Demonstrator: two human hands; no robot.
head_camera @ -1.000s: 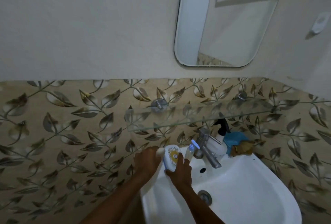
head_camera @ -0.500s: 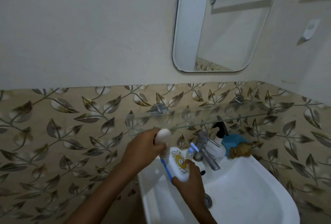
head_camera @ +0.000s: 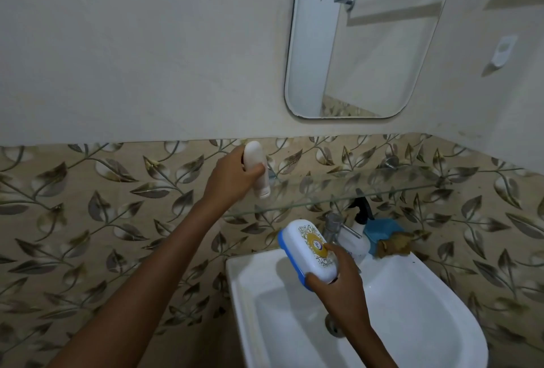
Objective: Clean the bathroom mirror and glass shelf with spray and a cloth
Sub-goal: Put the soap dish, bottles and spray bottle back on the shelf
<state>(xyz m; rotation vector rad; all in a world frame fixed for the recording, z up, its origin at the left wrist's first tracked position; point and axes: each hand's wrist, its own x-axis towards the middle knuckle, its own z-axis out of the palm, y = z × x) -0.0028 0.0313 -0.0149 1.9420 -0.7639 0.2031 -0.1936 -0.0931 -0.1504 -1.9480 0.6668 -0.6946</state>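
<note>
the left hand [head_camera: 232, 174] has risen from the back left corner of the basin [head_camera: 235, 279] to the left end of the glass shelf [head_camera: 397, 188]. its fingers wrap a white tube [head_camera: 256, 170]; whether the tube touches the glass i cannot tell. the right hand [head_camera: 338, 276] has lifted too, fingers and thumb clasping a white-and-blue soap box [head_camera: 307, 249] over the basin's back edge, beside the tap [head_camera: 332, 226]. the shelf carries nothing, and the mirror [head_camera: 368, 43] shows no foam or streaks. the spray bottle [head_camera: 357, 235] and blue cloth [head_camera: 381, 229] sit unheld at the basin's back right corner. wiping looks finished, with the toiletries going back up.
</note>
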